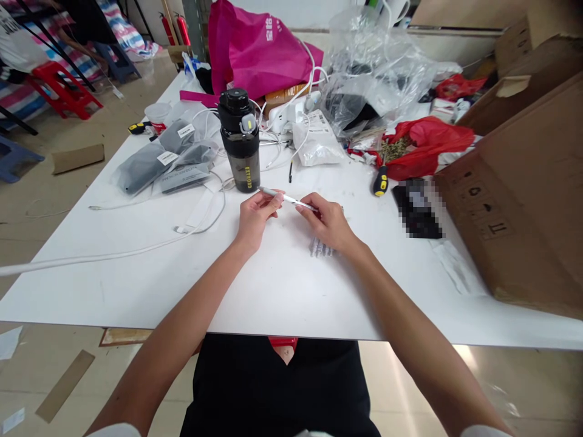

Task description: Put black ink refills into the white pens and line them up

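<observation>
Between my two hands is a slim white pen (291, 199) with a grey left end, held nearly level above the white table. My left hand (257, 215) pinches it near the grey end. Thumb and fingers of my right hand (327, 220) close on its other end, partly covering it. Under the right hand lies a small bundle of whitish, striped pieces (321, 247), half hidden; I cannot make out its kind. Just behind my left hand stands a dark drink bottle (240, 142) with a black lid.
Bagged dark items (150, 164) and white cables (136, 250) lie on the left. At the back are a magenta bag (259, 48) and clear plastic bags (364, 73). A screwdriver (381, 181), a red plastic bag (428, 149) and a large cardboard box (523, 200) occupy the right.
</observation>
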A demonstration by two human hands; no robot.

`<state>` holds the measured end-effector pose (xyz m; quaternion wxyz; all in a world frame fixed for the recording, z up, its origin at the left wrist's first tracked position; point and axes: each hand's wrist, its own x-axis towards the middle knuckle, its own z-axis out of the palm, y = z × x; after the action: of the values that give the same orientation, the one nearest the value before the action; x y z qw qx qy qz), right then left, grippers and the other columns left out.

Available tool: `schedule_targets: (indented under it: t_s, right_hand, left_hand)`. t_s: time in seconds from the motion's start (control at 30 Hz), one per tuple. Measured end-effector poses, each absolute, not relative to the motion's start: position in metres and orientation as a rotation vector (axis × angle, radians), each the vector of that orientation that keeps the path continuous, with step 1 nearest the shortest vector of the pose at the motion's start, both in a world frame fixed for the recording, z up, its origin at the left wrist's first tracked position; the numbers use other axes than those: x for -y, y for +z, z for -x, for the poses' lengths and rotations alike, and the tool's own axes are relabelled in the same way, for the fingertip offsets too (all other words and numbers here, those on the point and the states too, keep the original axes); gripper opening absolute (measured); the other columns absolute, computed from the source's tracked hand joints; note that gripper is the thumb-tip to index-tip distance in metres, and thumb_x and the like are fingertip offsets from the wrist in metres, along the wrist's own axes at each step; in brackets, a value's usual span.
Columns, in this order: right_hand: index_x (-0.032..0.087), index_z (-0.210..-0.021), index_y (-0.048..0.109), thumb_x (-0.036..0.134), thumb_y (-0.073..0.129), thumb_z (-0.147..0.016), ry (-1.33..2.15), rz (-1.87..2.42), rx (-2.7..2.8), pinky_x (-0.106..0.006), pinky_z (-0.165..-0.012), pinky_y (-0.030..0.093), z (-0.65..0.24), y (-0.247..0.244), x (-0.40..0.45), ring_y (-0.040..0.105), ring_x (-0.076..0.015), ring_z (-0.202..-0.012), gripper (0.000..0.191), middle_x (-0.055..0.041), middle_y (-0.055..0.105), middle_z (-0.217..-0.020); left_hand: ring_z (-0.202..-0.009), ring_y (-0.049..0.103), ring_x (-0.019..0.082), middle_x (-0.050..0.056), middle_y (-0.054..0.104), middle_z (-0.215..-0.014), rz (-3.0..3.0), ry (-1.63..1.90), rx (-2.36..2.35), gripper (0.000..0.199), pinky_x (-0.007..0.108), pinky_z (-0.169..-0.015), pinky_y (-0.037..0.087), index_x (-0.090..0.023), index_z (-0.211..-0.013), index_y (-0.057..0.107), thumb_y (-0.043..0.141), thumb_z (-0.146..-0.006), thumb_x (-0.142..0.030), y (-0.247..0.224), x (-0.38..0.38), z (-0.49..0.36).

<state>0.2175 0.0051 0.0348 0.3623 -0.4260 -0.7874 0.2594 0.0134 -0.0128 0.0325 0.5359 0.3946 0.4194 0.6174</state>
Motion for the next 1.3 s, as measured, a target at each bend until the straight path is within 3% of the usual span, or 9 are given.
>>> schedule_targets:
  t_s: [0.2,0.33,0.5,0.67,0.73,0.83,0.97,1.13,1.3]
  right_hand:
    - [0.021,-0.092,0.069,0.075,0.069,-0.096,1.248,1.015,1.755,-0.030,-0.054,0.026,-0.214,0.038,-0.009,0.035,-0.0126,-0.057,0.054,0.0042,0.046,-0.066]
    - [0.021,-0.087,0.070,0.069,0.088,-0.083,1.540,0.916,1.422,-0.028,-0.051,0.022,-0.209,0.041,-0.010,0.028,-0.0091,-0.052,0.052,0.0080,0.038,-0.061]
    - [0.025,-0.090,0.074,0.059,0.100,-0.071,1.431,0.841,1.062,-0.025,-0.050,0.035,-0.208,0.046,-0.014,0.041,-0.0114,-0.058,0.047,0.0062,0.047,-0.063]
    - [0.026,-0.087,0.067,0.063,0.095,-0.078,1.346,0.721,0.763,-0.023,-0.066,0.054,-0.219,0.048,-0.027,0.061,-0.0109,-0.076,0.048,0.0036,0.063,-0.085]
    - [0.026,-0.087,0.061,0.062,0.091,-0.085,1.403,0.673,0.641,-0.023,-0.068,0.058,-0.226,0.049,-0.031,0.061,-0.0101,-0.073,0.047,0.0053,0.062,-0.082]
    - [0.027,-0.088,0.054,0.055,0.084,-0.096,1.482,0.640,0.558,-0.019,-0.049,0.047,-0.237,0.054,-0.034,0.041,-0.0083,-0.050,0.042,0.0109,0.042,-0.064]
    - [0.026,-0.081,0.046,0.053,0.075,-0.102,1.566,0.676,0.505,-0.020,-0.034,0.022,-0.249,0.059,-0.034,0.020,-0.0084,-0.041,0.045,0.0122,0.023,-0.056]
    - [0.026,-0.072,0.034,0.045,0.061,-0.107,1.624,0.640,0.368,-0.023,-0.033,0.015,-0.256,0.058,-0.036,0.011,-0.0078,-0.040,0.048,0.0126,0.017,-0.053]
    - [0.026,-0.074,0.035,0.042,0.065,-0.103,1.649,0.548,0.362,-0.023,-0.035,0.019,-0.260,0.055,-0.036,0.014,-0.0078,-0.040,0.044,0.0127,0.019,-0.054]
  left_hand:
    - [-0.084,0.062,0.014,0.005,0.075,-0.095,-0.904,1.474,-0.981,0.030,0.026,-0.069,0.046,-0.022,-0.093,0.086,0.096,-0.076,-0.045,0.033,0.012,-0.013]
    - [-0.085,0.061,0.014,0.005,0.075,-0.095,-0.900,1.479,-0.972,0.031,0.025,-0.069,0.045,-0.021,-0.094,0.087,0.096,-0.075,-0.044,0.034,0.012,-0.014]
    - [-0.087,0.063,0.016,0.007,0.078,-0.095,-0.981,1.404,-0.987,0.029,0.028,-0.073,0.048,-0.021,-0.095,0.087,0.094,-0.077,-0.043,0.034,0.015,-0.015]
    - [-0.091,0.067,0.019,0.009,0.081,-0.101,-1.085,1.292,-0.988,0.030,0.030,-0.075,0.050,-0.021,-0.094,0.087,0.090,-0.083,-0.048,0.035,0.019,-0.017]
    - [-0.091,0.067,0.018,0.010,0.081,-0.103,-1.084,1.287,-0.994,0.032,0.030,-0.075,0.050,-0.020,-0.094,0.086,0.088,-0.086,-0.051,0.035,0.019,-0.018]
    - [-0.089,0.067,0.017,0.009,0.079,-0.100,-1.046,1.307,-1.012,0.032,0.029,-0.074,0.050,-0.019,-0.091,0.085,0.088,-0.086,-0.051,0.035,0.019,-0.018]
    - [-0.087,0.066,0.016,0.008,0.077,-0.098,-1.016,1.311,-1.020,0.032,0.028,-0.073,0.049,-0.019,-0.091,0.084,0.088,-0.085,-0.050,0.036,0.018,-0.018]
    - [-0.086,0.065,0.016,0.008,0.077,-0.097,-1.023,1.292,-1.025,0.032,0.028,-0.072,0.049,-0.019,-0.089,0.083,0.089,-0.084,-0.050,0.037,0.020,-0.021]
    - [-0.086,0.064,0.016,0.008,0.075,-0.096,-1.036,1.279,-1.027,0.031,0.028,-0.071,0.048,-0.019,-0.088,0.083,0.088,-0.085,-0.050,0.037,0.021,-0.021]
